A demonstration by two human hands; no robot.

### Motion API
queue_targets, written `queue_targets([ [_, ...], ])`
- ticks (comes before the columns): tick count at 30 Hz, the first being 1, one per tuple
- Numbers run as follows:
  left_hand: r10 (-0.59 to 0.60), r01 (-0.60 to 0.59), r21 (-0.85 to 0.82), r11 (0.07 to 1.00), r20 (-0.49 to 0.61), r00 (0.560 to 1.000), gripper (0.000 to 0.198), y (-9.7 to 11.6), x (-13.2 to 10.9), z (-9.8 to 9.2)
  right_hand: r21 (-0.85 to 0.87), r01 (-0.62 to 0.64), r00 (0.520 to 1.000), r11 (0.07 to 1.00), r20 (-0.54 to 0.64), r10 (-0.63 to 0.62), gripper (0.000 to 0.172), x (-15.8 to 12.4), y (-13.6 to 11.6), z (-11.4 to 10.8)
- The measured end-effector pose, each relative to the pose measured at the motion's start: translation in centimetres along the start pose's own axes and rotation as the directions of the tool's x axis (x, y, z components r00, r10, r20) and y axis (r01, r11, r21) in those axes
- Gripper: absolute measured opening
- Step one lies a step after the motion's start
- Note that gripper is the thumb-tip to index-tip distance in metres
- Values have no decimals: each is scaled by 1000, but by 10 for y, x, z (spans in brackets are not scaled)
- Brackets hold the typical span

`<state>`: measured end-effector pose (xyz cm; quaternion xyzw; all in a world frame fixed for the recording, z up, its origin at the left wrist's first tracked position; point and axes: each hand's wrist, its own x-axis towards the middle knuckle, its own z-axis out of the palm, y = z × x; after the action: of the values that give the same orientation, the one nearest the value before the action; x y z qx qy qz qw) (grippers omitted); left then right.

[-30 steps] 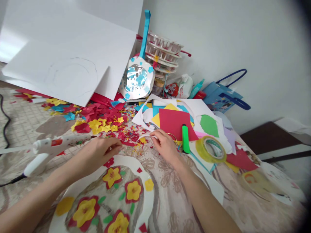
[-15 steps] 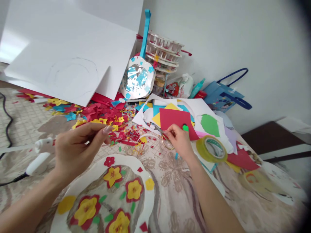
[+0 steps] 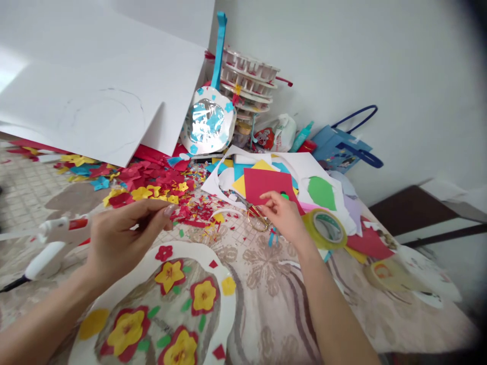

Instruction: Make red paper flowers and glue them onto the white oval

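My left hand (image 3: 122,238) hovers over the near left of the table, thumb and forefinger pinched together; anything between them is too small to make out. Below it lies a white paper ring (image 3: 230,309) with a clear middle, decorated with yellow-and-red paper flowers (image 3: 204,296) and green leaves. My right hand (image 3: 283,215) is beside the scissors (image 3: 256,219), its thumb and forefinger slightly apart and nothing seen between them. The scissors lie on the table with their gold handles toward me. A red paper sheet (image 3: 266,185) lies just behind them.
At left lies a white glue gun (image 3: 51,253). Cut paper flowers and scraps (image 3: 144,177) are heaped below a large white board (image 3: 95,61). A blue-handled round fan (image 3: 209,121) leans at the back. Tape rolls (image 3: 323,228) and a blue bag (image 3: 340,147) are to the right.
My right hand has drawn slightly right, off the scissors, which stay on the table. The left hand keeps its pinch. The whole view has shifted a little.
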<state>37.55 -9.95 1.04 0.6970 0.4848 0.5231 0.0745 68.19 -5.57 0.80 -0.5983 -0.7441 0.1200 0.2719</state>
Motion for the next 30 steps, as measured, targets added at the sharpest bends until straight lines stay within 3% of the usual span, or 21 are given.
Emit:
queue_targets([
  [9, 5, -7, 51, 999, 30, 1000, 8, -5, -2, 2, -375, 66, 994, 925, 104, -29, 35, -4, 4, 21],
  [20, 32, -45, 154, 987, 87, 996, 10, -6, -3, 1, -193, 35, 999, 981, 25, -31, 36, 4, 32, 7],
  [26, 52, -66, 157, 985, 92, 994, 10, -5, -1, 3, -307, 5, 1000, 952, -23, -12, 34, 4, 36, 11],
  [30, 62, -78, 161, 984, 103, 993, 11, -4, 0, 3, -319, 36, 999, 947, 8, -35, 34, 4, 34, 12],
])
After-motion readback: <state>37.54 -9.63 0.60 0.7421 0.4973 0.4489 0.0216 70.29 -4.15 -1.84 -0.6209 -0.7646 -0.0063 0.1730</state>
